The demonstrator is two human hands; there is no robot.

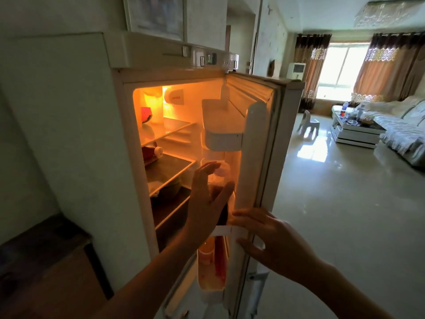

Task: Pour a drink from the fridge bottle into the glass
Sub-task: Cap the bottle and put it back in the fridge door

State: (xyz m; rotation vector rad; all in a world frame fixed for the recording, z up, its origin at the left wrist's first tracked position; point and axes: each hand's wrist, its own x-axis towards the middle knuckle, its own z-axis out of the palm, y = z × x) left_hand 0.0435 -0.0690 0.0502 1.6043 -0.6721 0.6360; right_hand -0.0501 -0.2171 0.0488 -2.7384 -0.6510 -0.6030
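On the open fridge door (255, 157) shelf stands a dark bottle (219, 194) with a pale cap; the left hand (204, 203) curls loosely around it, fingers spread. The right hand (273, 240) grips the door's edge.

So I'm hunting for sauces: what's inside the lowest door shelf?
Two bottles stand in the lowest door shelf: an orange bottle and a red bottle beside it. The shelf wall hides their bases.

Fridge (69, 125) cream-white outside, interior lit orange. Inside it: red-bodied, white-capped bottle (150, 154) on middle shelf; dark bottle (218, 194), pale cap, in door rack. Beyond fridge, brown patterned curtains (309, 72).
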